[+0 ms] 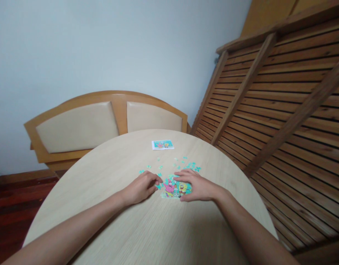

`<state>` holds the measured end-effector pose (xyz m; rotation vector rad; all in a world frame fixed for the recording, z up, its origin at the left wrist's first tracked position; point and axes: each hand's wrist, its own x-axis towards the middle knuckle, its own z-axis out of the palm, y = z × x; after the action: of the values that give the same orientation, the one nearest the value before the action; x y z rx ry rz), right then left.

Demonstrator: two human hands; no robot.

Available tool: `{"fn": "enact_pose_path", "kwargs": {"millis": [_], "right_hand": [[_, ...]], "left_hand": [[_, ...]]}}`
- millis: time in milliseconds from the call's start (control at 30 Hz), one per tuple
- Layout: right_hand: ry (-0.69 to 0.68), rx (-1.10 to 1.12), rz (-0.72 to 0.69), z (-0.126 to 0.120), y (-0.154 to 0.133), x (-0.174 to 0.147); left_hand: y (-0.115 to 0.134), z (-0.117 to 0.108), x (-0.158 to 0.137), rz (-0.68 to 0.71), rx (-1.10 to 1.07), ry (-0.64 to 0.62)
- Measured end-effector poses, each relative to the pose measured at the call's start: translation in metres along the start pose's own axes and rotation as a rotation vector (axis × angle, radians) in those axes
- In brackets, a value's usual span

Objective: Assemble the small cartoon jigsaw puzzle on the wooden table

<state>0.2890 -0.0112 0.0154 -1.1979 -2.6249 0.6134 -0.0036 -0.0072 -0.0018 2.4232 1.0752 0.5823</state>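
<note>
Teal, partly assembled jigsaw (176, 188) lies on the round table (116, 228), roughly midway between side edges. Right hand (198, 186) spreads splayed over its right side. Left hand (143, 187) curls at its left side; too small to tell whether it grips anything. Loose pieces (197, 169) scatter mostly beyond; picture card (163, 144) near far edge.

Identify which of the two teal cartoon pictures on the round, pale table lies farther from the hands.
The white-edged rectangular card near the table's far edge; the teal jigsaw lies partly hidden by the right hand.
</note>
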Motion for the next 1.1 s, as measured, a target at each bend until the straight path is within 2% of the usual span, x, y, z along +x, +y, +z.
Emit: {"fn": "enact_pose_path", "kwargs": {"millis": [300,1100], "right_hand": [[0.003,0.019,0.015,-0.0007,-0.0015,-0.0002],[0.004,0.000,0.004,0.0006,0.0000,0.0012]], "left_hand": [[0.0004,-0.0043,-0.0025,0.038,-0.043,-0.042],[0.0024,0.0022,0.0007,0.005,-0.140,-0.021]]}}
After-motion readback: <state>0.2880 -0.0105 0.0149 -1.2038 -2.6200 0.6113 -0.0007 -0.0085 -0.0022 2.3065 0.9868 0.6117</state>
